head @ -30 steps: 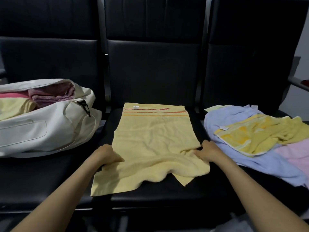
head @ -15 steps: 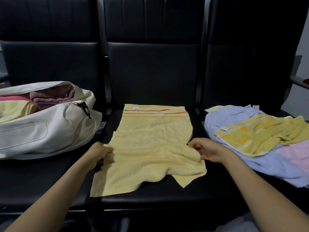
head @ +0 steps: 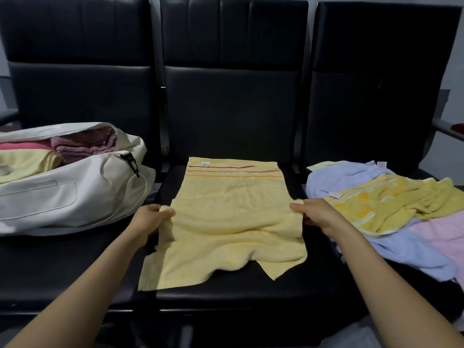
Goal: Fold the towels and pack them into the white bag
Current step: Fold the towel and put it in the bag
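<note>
The pale yellow towel [head: 233,217] lies on the middle black seat [head: 226,295]. The left hand [head: 148,219] pinches its left edge, the right hand [head: 317,214] its right edge. The open white bag [head: 70,194] sits left, holding folded towels; unfolded towels [head: 391,209] lie right.

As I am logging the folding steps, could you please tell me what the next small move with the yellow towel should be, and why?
Probably lift the pinched crease and carry it toward the striped far edge. The left hand and right hand pinch the yellow towel at its side edges about midway, and it lies unfolded.
</note>
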A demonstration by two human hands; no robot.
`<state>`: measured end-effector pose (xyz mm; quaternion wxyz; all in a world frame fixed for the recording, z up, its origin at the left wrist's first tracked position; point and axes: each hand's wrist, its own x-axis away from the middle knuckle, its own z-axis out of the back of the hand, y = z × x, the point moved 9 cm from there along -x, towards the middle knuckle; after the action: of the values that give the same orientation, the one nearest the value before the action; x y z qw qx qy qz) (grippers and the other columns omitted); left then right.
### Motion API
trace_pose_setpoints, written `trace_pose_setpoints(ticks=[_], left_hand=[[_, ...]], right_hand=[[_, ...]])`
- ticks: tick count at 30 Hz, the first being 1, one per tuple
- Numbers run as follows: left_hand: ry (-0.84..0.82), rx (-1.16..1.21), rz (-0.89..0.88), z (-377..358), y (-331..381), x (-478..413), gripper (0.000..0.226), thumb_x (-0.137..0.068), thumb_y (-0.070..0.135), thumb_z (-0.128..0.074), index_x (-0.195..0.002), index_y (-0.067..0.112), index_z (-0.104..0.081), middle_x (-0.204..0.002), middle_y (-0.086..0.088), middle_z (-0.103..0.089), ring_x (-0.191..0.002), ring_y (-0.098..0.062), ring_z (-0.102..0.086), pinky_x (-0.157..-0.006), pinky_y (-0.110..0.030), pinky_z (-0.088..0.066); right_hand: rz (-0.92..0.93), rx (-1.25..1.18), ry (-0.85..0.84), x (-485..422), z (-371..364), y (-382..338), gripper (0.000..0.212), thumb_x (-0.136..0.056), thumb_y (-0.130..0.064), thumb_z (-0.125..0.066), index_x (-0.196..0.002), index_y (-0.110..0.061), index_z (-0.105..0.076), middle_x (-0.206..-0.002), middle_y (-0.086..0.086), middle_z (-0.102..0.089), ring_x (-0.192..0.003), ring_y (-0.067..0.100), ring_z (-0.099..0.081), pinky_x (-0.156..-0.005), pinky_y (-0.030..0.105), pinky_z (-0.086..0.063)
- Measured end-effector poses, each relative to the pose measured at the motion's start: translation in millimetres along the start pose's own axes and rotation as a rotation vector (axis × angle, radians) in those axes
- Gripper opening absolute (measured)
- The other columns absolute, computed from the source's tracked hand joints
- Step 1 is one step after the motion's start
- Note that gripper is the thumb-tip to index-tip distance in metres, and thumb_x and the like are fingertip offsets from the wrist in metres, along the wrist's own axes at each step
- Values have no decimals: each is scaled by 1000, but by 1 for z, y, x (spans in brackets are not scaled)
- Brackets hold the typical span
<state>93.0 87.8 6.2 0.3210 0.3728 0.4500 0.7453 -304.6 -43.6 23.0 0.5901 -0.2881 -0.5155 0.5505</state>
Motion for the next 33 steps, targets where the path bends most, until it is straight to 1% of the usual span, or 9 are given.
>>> trace_pose_setpoints(ticks=[3, 7, 11, 13, 16, 20, 26, 29, 33], left_hand=[[-44, 212, -109, 4, 20, 19, 12, -88, 15, -67, -97, 8, -69, -89, -8, -67, -86, -23, -61, -78, -34, -50], [-78, 391, -172, 9, 59, 41, 15, -94, 12, -56, -104, 11, -67, -97, -10, -68, -87, -23, -62, -75, -33, -48], [-123, 441, -78, 21, 101, 61, 19, -89, 24, -61, -78, 8, -62, -66, -11, -53, -62, -20, -51, -61, -30, -41], [-140, 428, -114, 29, 126, 70, 29, -86, 34, -67, -93, 6, -70, -81, -14, -66, -74, -24, -63, -70, -36, -51], [-3, 453, -296, 57, 179, 92, 22, -90, 27, -65, -103, 9, -68, -83, -7, -65, -72, -18, -60, -57, -27, -49], [93, 493, -485, 84, 230, 126, 22, -88, 22, -68, -107, 11, -69, -88, -5, -67, -77, -18, -62, -73, -34, -53], [102, 485, -626, 92, 262, 151, 25, -88, 19, -68, -112, 11, -68, -102, -5, -67, -92, -18, -63, -84, -30, -55], [91, 511, -628, 93, 263, 155, 25, -89, 16, -66, -114, 13, -66, -105, -2, -67, -100, -18, -63, -92, -32, -53], [45, 577, -566, 90, 256, 161, 25, -90, 14, -64, -115, 15, -66, -108, -3, -68, -103, -18, -63, -100, -36, -49]], right_hand=[[110, -56, 55, 18, 17, -12, 18, -92, -19, -64, -95, -2, -69, -102, 12, -71, -100, 23, -65, -87, 33, -49], [218, -341, 40, 41, 30, -59, 12, -97, -14, -54, -91, -15, -65, -94, 2, -67, -91, 14, -60, -81, 27, -47], [120, -535, -44, 55, 41, -104, 13, -97, -14, -50, -89, -12, -60, -83, 3, -61, -79, 16, -57, -74, 30, -46], [139, -535, -58, 66, 48, -129, 10, -97, -15, -52, -91, -12, -61, -85, 3, -62, -81, 17, -59, -77, 32, -47], [290, -525, 41, 86, 71, -169, 9, -96, -13, -55, -89, -16, -61, -88, 2, -63, -84, 16, -60, -77, 31, -46], [487, -423, 225, 114, 109, -210, 10, -92, -11, -62, -85, -18, -63, -92, 3, -65, -84, 15, -62, -70, 26, -50], [612, -399, 246, 134, 128, -238, 4, -88, -18, -67, -87, -22, -68, -93, -3, -67, -90, 12, -60, -74, 25, -44], [641, -407, 259, 143, 132, -241, 4, -87, -22, -69, -90, -25, -68, -99, -6, -67, -97, 8, -57, -77, 24, -39], [690, -485, 203, 155, 131, -238, 7, -90, -17, -66, -96, -20, -69, -95, -1, -68, -89, 12, -64, -77, 27, -50]])
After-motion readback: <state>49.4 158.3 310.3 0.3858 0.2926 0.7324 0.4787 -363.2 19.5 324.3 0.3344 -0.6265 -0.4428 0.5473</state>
